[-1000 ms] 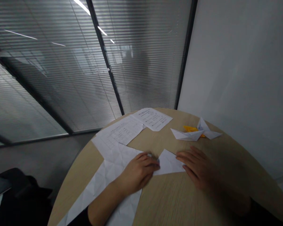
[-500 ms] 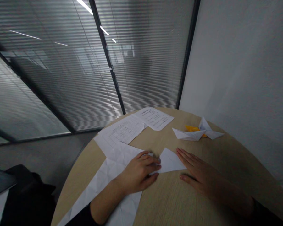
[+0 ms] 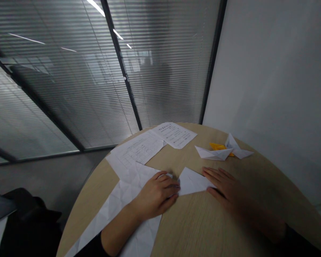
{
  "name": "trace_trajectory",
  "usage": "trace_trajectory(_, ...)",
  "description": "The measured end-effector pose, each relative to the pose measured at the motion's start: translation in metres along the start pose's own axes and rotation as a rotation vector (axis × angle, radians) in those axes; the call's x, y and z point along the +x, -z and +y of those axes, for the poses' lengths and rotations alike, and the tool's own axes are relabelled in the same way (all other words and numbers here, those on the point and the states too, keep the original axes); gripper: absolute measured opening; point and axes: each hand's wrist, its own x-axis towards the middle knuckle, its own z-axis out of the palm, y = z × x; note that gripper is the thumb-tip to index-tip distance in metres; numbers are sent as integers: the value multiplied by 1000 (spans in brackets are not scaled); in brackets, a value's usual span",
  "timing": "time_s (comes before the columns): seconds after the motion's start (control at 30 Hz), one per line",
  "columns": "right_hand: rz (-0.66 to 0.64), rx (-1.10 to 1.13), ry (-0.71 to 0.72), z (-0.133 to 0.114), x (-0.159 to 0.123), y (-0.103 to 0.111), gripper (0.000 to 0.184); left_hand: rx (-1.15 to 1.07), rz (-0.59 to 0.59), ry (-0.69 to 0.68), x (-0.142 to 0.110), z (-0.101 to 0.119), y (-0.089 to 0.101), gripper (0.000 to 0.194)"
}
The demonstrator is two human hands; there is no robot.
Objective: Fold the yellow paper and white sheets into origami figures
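Grip released on both sides: my left hand (image 3: pixel 156 194) and right hand (image 3: pixel 222 187) flank the white paper triangle (image 3: pixel 194 181) at twelve o'clock. Even, flat pressure should stop it sliding on the tabletop (image 3: pixel 203 228).

The right hand (image 3: pixel 224 187) is closer to the paper now, and its fingers (image 3: pixel 212 175) lie on the right end of the white paper triangle (image 3: pixel 192 182). The triangle has moved a little to the right, away from the left hand (image 3: pixel 156 196).

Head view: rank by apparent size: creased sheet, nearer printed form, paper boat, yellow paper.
Creased sheet, though nearest the camera; nearer printed form; paper boat; yellow paper, partly hidden behind the boat, so unsure.
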Motion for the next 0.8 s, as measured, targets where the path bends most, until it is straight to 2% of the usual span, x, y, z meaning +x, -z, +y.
trace_trajectory(0.33, 60, -41, 57, 2, 1, 3, 39, 67, 6, -14, -1, 0, -1, 24)
trace_trajectory(0.43, 48, -80, 97, 4, 1, 2, 36, 101, 12, -26, -2, -1, -2, 24)
trace_trajectory(0.57, 115, -140, 169, 5, 2, 0, 33, 124, 17, -23, -3, -1, -5, 21)
trace_trajectory(0.8, 164, -149, 159, -6, 4, 2, 33, 124, 55, 8, -2, 0, -6, 17)
